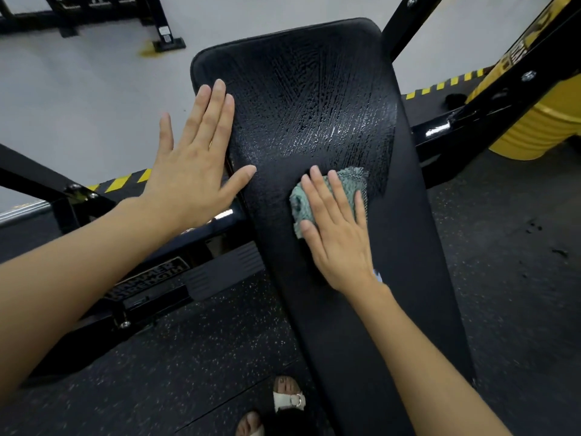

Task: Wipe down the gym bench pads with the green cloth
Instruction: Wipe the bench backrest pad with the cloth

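Observation:
A long black bench pad [339, 325] runs from the bottom centre up to the top centre of the head view. Its upper half glistens with wet streaks; the lower half looks dry and matt. My right hand [336, 234] lies flat with straight fingers on the crumpled green cloth [352, 180], pressing it onto the pad at the lower edge of the wet patch. My left hand [195, 162] rests open on the pad's left edge, fingers straight and pointing up, thumb spread onto the pad surface.
Black steel frame bars [490, 114] cross under the pad to left and right. A yellow barrel [544, 127] stands at the right. Speckled rubber flooring [195, 366] lies below, with yellow-black hazard tape [125, 180] at its edge. My sandalled feet [287, 396] show at the bottom.

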`<action>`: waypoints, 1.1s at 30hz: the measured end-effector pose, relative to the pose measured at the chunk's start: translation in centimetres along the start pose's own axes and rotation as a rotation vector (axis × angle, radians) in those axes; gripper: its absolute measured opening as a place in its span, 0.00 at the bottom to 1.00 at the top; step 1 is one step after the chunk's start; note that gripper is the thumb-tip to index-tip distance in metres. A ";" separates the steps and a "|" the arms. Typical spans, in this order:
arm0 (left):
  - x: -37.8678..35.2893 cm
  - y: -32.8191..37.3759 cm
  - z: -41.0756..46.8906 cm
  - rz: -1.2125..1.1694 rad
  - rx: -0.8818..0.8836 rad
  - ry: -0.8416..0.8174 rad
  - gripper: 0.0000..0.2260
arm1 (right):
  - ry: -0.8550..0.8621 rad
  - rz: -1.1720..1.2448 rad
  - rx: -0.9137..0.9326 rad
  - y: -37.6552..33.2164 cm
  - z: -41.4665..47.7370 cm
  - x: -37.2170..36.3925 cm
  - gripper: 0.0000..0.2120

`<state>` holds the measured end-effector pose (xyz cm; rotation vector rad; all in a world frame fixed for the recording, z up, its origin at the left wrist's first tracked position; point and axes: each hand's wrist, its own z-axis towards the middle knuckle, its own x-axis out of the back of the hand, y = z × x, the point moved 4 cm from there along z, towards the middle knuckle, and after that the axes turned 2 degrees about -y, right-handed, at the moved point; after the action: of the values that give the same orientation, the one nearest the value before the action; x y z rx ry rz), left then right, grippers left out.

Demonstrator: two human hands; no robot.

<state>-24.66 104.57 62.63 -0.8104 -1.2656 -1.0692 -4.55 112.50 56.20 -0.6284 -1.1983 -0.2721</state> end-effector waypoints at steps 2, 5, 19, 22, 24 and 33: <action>0.0 0.0 0.0 -0.001 -0.003 -0.001 0.38 | 0.034 0.034 -0.084 2.5 0.6 0.8 0.26; 0.0 0.0 0.0 -0.005 -0.002 0.002 0.38 | 0.087 0.123 -0.238 5.5 1.6 1.7 0.26; 0.0 0.8 -0.2 -0.014 0.050 0.022 0.37 | -0.044 0.095 0.128 -2.4 -1.7 -0.4 0.27; -0.3 1.1 -0.7 0.013 0.060 0.024 0.37 | -0.025 0.040 0.111 2.1 0.0 0.6 0.28; -0.5 1.5 -1.1 0.010 0.074 0.018 0.36 | 0.003 0.048 0.006 5.4 1.6 1.7 0.28; -1.1 2.5 -2.2 -0.002 0.117 -0.014 0.37 | 0.149 0.124 -0.249 10.7 6.5 4.1 0.27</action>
<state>-21.52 103.56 61.44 -0.7289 -1.3290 -0.9831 -2.65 125.36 58.15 -0.8808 -0.9854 -0.3601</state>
